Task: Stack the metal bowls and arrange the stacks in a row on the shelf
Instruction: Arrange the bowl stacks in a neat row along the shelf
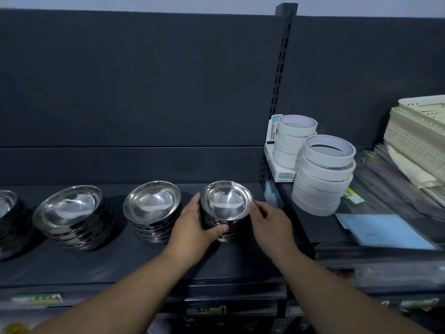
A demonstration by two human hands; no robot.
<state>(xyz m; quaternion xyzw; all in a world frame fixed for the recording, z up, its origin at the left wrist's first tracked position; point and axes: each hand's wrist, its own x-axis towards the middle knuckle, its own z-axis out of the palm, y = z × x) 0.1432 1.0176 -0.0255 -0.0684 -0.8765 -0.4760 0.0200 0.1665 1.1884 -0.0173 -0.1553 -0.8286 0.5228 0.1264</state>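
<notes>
Several stacks of shiny metal bowls stand in a row on the dark shelf [144, 261]. The rightmost stack [226, 203] sits between my hands. My left hand [195, 225] wraps its left side, thumb across the front. My right hand [269, 220] touches its right rim with thumb and fingertips. To the left stand a second stack [151, 206], a wider stack [69, 210], and a stack [7, 213] cut off by the frame's left edge.
A slotted upright post [279, 97] divides the shelving just right of the held stack. On the right shelf stand two piles of white tape rolls [322, 174], a small box [274, 155], a blue flat packet [385, 232] and cream plastic baskets [419, 138].
</notes>
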